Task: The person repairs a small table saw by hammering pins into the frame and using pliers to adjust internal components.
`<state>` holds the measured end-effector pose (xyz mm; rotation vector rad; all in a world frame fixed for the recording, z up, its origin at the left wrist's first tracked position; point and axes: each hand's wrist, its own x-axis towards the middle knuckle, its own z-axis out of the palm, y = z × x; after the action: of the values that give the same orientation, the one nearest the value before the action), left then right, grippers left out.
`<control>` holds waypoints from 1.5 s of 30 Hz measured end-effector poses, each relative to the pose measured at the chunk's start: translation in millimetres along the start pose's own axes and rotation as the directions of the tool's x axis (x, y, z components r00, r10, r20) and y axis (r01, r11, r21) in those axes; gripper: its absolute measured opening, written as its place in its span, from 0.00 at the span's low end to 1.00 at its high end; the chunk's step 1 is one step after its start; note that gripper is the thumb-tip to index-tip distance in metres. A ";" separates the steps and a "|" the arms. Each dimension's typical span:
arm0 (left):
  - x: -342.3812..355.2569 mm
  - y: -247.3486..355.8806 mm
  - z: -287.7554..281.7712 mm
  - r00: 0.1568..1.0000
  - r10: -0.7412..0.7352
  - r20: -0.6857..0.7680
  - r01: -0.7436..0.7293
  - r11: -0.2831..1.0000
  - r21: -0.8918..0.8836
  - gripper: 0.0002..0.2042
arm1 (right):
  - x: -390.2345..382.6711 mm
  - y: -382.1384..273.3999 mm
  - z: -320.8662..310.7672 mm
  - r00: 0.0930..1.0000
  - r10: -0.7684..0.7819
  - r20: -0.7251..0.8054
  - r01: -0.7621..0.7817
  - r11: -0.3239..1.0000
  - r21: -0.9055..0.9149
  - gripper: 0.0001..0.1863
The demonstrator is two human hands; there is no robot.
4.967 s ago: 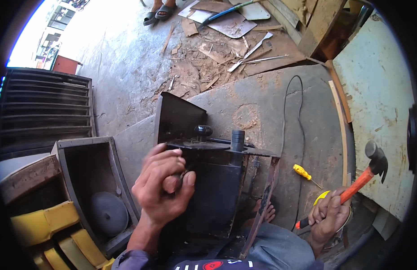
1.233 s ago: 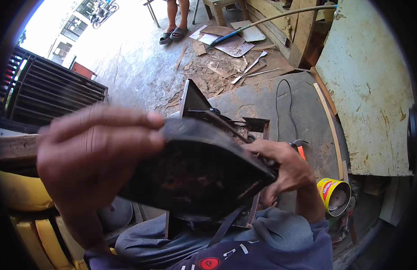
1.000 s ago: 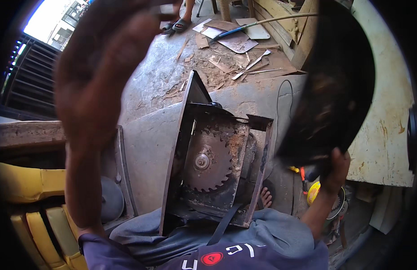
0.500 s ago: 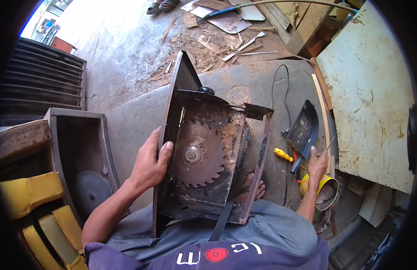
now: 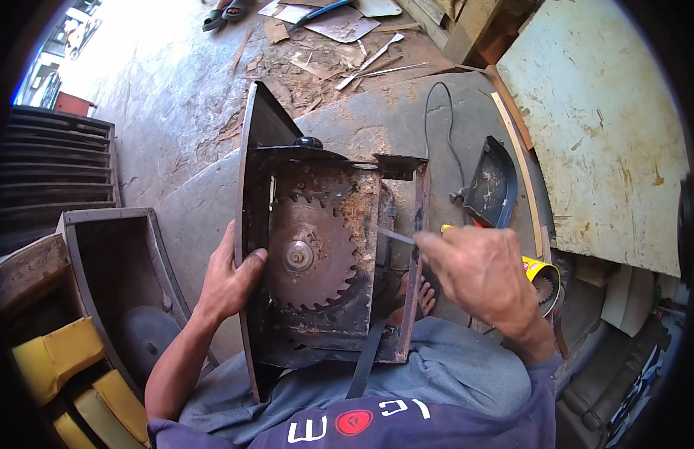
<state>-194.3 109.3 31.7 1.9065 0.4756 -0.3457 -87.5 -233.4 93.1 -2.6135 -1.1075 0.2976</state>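
Observation:
A circular saw (image 5: 359, 329) in a rusty black metal frame stands tilted on my lap, its open side facing me. Inside is a toothed round blade (image 5: 317, 277) with a bolt and washer at its centre. My left hand (image 5: 231, 277) grips the frame's left plate, thumb on the near face. In my right hand (image 5: 478, 273) is a thin metal tool (image 5: 395, 236), its handle hidden by my fingers. The tool's tip points at sawdust (image 5: 359, 206) caked beside the blade; whether it touches cannot be told.
A black blade guard (image 5: 490, 183) and a cable (image 5: 451, 127) lie on the floor to the right. Near them is a yellow tin (image 5: 545, 284) holding a small toothed blade. Wood scraps (image 5: 324, 63) litter the far floor; a grey metal box (image 5: 111, 254) stands left.
My right hand has come up from the floor on the right to the saw, carrying the thin metal tool. My left hand keeps its grip. The whole view has shifted slightly.

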 end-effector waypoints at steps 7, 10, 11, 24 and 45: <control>-2.7 -2.2 2.6 0.999 0.039 -0.007 -0.039 0.999 -0.008 0.31 | -18.7 32.7 25.3 0.753 0.484 -0.446 -0.574 0.814 -0.085 0.08; -2.1 2.0 -0.8 1.000 0.024 -0.019 -0.024 1.000 0.011 0.30 | 10.3 4.9 52.0 0.911 0.089 -0.404 -0.138 0.986 -0.094 0.08; -1.3 3.6 0.2 1.000 0.024 -0.010 -0.024 1.000 0.002 0.30 | 15.2 -6.5 63.2 0.955 -0.073 -0.288 0.069 0.997 -0.024 0.08; -1.8 -0.9 2.9 0.994 0.104 -0.022 -0.105 0.991 -0.077 0.31 | 43.9 -43.6 114.2 0.994 0.012 0.112 0.013 0.974 -0.228 0.11; -2.2 2.0 2.8 1.000 0.009 0.028 -0.005 0.991 -0.131 0.32 | 3.5 40.0 30.8 0.580 0.493 -0.648 -0.644 0.765 0.005 0.15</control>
<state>-195.3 105.6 33.3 1.7730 0.4617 -0.3290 -67.6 -251.9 50.5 -2.8552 -0.0336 -0.5932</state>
